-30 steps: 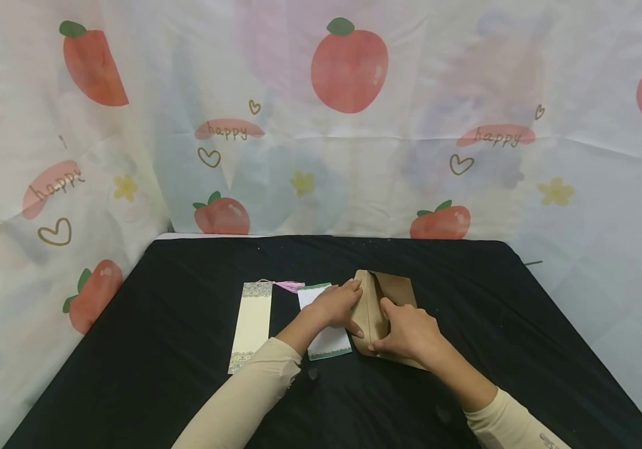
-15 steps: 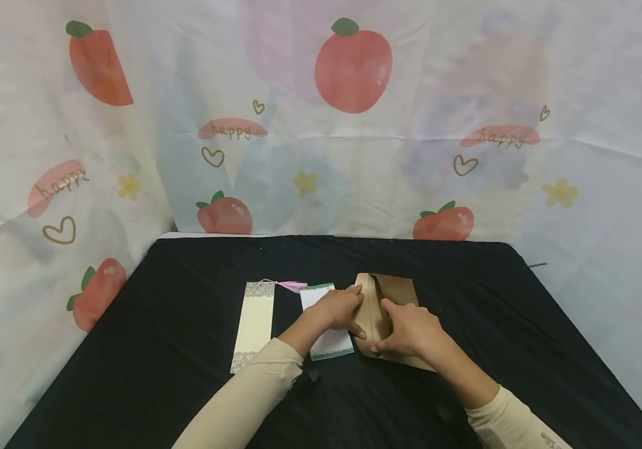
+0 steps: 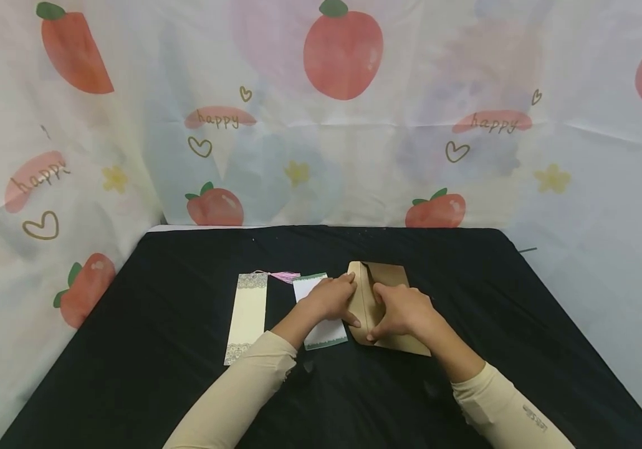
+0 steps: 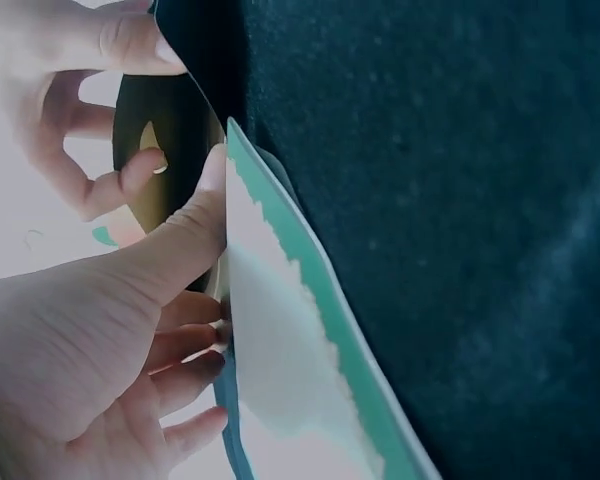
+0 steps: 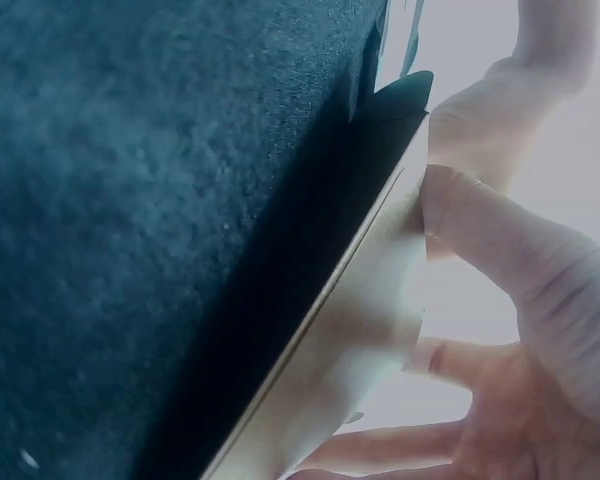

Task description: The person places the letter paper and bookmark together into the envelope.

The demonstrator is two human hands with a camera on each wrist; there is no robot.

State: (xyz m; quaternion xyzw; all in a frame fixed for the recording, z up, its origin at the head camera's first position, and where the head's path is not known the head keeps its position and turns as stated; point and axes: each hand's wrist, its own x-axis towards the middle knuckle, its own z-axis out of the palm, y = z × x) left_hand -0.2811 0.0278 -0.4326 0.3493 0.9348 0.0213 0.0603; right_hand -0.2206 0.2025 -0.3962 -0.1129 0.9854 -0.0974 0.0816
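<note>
The word "happy" (image 3: 217, 117) repeats across the fruit-patterned backdrop (image 3: 377, 162).

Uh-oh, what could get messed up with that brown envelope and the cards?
The brown envelope might crease or tear: the left hand and right hand both touch it, close to its dark gap.

The white card could get bumped, because the left hand reaches across it.

The sleeve might nudge the cream bookmark, since it crosses close by.
</note>
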